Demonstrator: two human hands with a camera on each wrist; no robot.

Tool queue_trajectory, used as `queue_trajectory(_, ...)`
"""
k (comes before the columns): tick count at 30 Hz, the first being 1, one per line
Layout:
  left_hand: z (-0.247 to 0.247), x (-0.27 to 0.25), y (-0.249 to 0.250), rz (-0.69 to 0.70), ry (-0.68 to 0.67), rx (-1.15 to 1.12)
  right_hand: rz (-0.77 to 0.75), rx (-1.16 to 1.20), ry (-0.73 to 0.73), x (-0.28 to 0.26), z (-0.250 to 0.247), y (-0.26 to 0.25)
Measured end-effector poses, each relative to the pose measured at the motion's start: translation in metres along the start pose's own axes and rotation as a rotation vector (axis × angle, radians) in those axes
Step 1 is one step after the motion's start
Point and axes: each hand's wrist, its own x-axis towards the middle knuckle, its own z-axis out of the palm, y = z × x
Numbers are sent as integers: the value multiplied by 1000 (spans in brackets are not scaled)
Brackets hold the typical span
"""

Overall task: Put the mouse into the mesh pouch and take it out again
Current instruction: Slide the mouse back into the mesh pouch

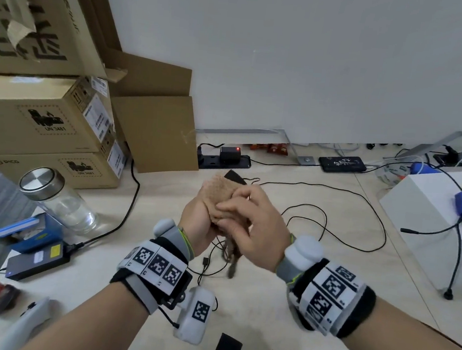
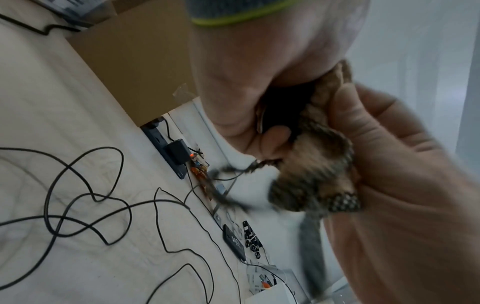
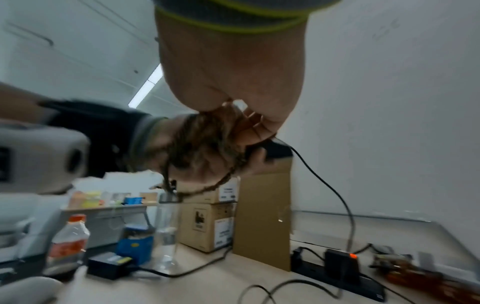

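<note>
2 hands hold the mesh pouch aloft: left hand curled around it, right hand pinching it.

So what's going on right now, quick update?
Both hands up over the desk. Left hand grips mesh pouch, right hand pinching it. Black mouse half out, cable dangling. Nothing in the way.

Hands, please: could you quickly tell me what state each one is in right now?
Left hand: closed around the tan knitted mesh pouch, held above the desk.
Right hand: fingers curled on the same pouch, working it.
</note>
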Motion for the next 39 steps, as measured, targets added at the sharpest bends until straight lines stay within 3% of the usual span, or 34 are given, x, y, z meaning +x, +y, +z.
queue_trajectory(4, 3, -9, 2, 76, -50, 153, 73, -13, 108, 10, -7, 12)
queue_trajectory(11, 2, -9, -2, 19, -58, 148, 295, -76, 260, 30, -15, 22)
queue_trajectory(13, 5, -8, -4, 41, -19, 113, 253, -77, 236, 24, -7, 11)
queue_trajectory(16, 6, -3, -1, 94, 16, 137, 58, -48, 119, 3, 14, -13)
queue_trajectory(18, 5, -3, 1, 87, 4, 111, -57, -60, 87, -3, 15, -13)
queue_trajectory(20, 4, -6, 2, 59, 7, 73, -78, -89, 96, 2, 6, 1)
queue_trajectory(25, -2, -10, 8, -7, -176, 188, 177, -80, 295, 23, -11, 31)
queue_trajectory(29, -5, -11, 6, -10, -164, 168, 234, -52, 308, 21, -11, 23)
queue_trajectory(33, 1, -15, 3, 85, -102, 120, 79, -46, 189, 2, 8, -13)
queue_trajectory(36, 1, -19, 4, 238, -188, 178, -91, -45, 101, -6, 14, -25)
queue_trajectory(39, 0, -21, 3, 156, -203, 148, -167, -85, 91, -6, 4, -13)
